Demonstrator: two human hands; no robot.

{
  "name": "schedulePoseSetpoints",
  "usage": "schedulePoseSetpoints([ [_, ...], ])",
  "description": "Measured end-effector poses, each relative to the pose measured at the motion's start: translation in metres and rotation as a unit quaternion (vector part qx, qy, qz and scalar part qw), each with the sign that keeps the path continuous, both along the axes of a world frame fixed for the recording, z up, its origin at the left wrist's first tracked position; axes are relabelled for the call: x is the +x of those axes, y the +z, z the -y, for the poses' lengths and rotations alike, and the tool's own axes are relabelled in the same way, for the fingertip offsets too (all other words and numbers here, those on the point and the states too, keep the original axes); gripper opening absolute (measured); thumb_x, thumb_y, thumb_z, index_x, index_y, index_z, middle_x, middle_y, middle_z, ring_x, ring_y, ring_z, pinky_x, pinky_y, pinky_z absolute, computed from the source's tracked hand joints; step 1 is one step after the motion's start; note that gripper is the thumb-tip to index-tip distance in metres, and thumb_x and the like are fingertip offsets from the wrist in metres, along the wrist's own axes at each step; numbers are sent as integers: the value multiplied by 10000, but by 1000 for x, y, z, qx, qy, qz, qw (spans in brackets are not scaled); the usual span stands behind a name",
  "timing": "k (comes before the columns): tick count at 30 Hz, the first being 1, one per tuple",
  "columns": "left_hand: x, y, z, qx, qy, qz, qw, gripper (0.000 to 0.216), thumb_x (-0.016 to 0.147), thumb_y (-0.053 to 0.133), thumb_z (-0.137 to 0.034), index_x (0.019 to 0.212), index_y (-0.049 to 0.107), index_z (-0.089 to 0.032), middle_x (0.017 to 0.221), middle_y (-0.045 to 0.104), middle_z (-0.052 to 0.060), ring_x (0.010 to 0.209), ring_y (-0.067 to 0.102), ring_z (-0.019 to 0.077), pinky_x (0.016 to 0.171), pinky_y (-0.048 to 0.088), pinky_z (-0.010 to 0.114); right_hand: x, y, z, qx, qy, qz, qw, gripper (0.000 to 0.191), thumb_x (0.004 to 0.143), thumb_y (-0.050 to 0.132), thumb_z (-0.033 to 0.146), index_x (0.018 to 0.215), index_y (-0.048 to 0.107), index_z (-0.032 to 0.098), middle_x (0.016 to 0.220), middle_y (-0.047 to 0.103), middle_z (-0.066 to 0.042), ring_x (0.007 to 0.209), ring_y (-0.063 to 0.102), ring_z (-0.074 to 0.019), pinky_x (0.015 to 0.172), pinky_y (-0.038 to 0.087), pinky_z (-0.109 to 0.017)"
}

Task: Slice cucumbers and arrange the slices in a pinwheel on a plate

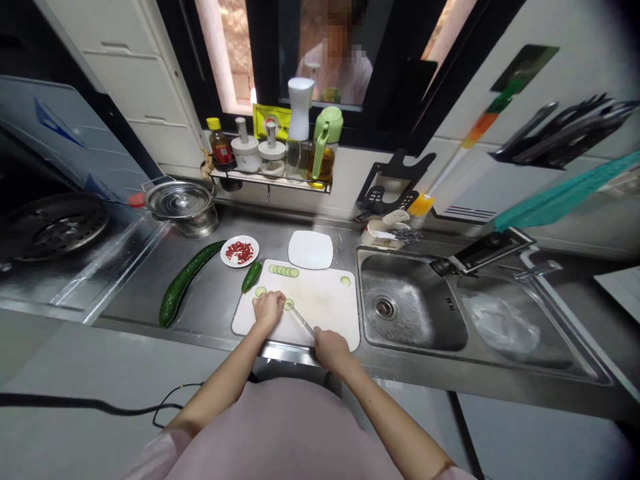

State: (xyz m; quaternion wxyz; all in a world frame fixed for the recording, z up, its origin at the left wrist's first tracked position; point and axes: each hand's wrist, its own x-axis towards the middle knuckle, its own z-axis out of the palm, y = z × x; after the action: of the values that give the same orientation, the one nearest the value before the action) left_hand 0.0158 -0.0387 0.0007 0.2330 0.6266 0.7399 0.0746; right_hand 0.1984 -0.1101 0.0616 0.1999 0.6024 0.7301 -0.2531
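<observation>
A white cutting board (325,310) lies on the steel counter. My left hand (268,308) is closed over a short piece of cucumber (289,305) near the board's front left. My right hand (330,347) grips a knife (301,321) whose blade points toward that piece. A row of cucumber slices (283,271) lies at the board's back edge, with one slice (261,291) at the left and another (345,281) at the right. A cucumber end piece (251,276) rests at the board's back left corner.
A whole cucumber (184,283) lies left of the board. A small dish of red chillies (240,251) and an empty white plate (311,249) sit behind it. A sink (410,303) is to the right, a lidded pot (181,203) and condiment rack (273,175) at the back.
</observation>
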Motion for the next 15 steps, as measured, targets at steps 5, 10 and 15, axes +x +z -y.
schedulePoseSetpoints([
  [5, 1, -2, -1, 4, 2, 5, 1000, 219, 857, 491, -255, 877, 708, -272, 986, 708, 61, 1009, 551, 256, 853, 312, 394, -8, 0, -2, 3, -8, -4, 1000, 334, 867, 383, 74, 1142, 560, 138, 1027, 686, -167, 1001, 655, -251, 749, 463, -315],
  [10, 0, -3, -2, 6, 6, 2, 1000, 225, 853, 487, -243, 884, 708, -270, 985, 712, 64, 1010, 550, 260, 846, 315, 396, -10, -6, -1, 12, -10, -8, 1000, 338, 864, 389, 63, 1147, 558, 138, 1024, 686, -169, 1003, 656, -242, 758, 464, -310],
  [15, 1, -2, -3, 2, 5, -1, 1000, 232, 855, 481, -247, 878, 710, -272, 982, 717, 57, 1001, 554, 257, 852, 315, 402, -8, -7, -1, 13, -3, -11, 1000, 344, 858, 396, 61, 1157, 550, 135, 1024, 685, -170, 1006, 653, -238, 768, 462, -309],
])
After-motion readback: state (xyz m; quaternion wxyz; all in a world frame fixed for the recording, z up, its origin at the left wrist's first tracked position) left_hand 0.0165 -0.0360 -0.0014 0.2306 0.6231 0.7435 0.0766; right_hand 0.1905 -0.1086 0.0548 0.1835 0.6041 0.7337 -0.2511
